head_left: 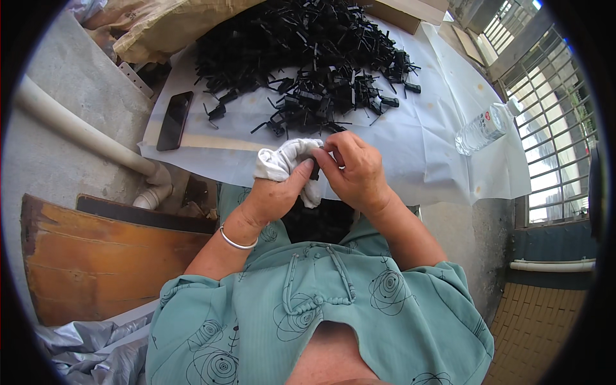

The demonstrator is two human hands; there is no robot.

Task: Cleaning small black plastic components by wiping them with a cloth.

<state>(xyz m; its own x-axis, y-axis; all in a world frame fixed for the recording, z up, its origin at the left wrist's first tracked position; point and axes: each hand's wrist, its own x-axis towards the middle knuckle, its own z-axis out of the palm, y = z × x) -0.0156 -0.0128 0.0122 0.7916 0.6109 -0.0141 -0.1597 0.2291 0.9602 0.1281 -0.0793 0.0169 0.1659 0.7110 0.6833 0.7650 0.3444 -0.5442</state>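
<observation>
My left hand [276, 189] has a white cloth glove [277, 162] over its fingers, while the thumb is bare. That thumb presses a small black plastic part [314, 172] against the gloved fingers. My right hand [357, 168] is bare and closed in a pinch at the part's upper end; its fingertips hide most of that end. Just beyond both hands, a large heap of black plastic parts [314, 96] with thin sticking-out strips is spread over the table. Below my hands, between my knees, is a dark mass [317, 221] that I cannot make out clearly.
White sheeting [423, 154] covers the table. A dark phone [174, 120] lies at its left, and a clear plastic bottle [481, 133] lies at its right. Brown paper [173, 29] and a cardboard box [401, 14] border the heap. A wooden board [109, 256] and a pipe [83, 131] are at the left.
</observation>
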